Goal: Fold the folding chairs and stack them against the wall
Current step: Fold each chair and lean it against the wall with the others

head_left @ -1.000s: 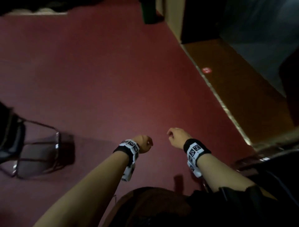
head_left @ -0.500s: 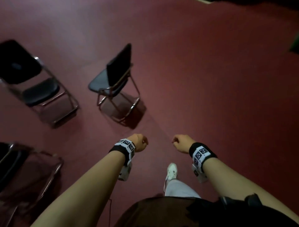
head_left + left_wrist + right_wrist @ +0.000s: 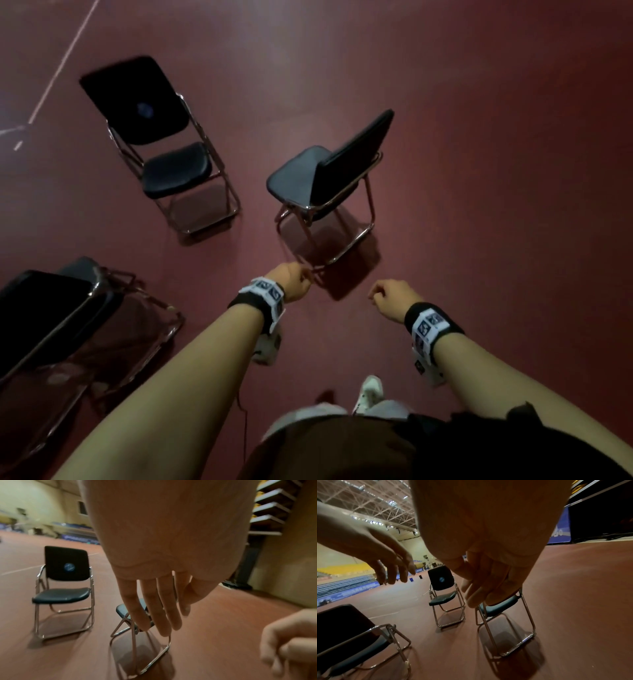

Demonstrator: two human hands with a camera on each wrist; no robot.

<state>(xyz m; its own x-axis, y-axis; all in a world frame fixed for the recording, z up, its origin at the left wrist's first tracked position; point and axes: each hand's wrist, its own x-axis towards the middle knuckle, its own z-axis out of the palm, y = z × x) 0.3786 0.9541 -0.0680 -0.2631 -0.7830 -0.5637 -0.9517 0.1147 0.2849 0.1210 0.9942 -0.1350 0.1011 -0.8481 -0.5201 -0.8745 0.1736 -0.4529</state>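
Note:
Three black folding chairs with chrome frames stand unfolded on the red floor. One chair stands far left, facing me. A second chair stands in the middle with its backrest toward me, just beyond my hands. The third chair is at the lower left. My left hand and right hand hang in front of me, apart from every chair and holding nothing. In the left wrist view the left fingers point down, nearly straight. In the right wrist view the right fingers are loosely curled.
The red floor stretches open to the right. A white line crosses the far left corner. My white shoe shows below. In the left wrist view, stepped stands and a beige wall lie to the right.
The view has swung from the floor edge by a wall round to the chairs, which are now nearer. Both hands stay in front of me, holding nothing.

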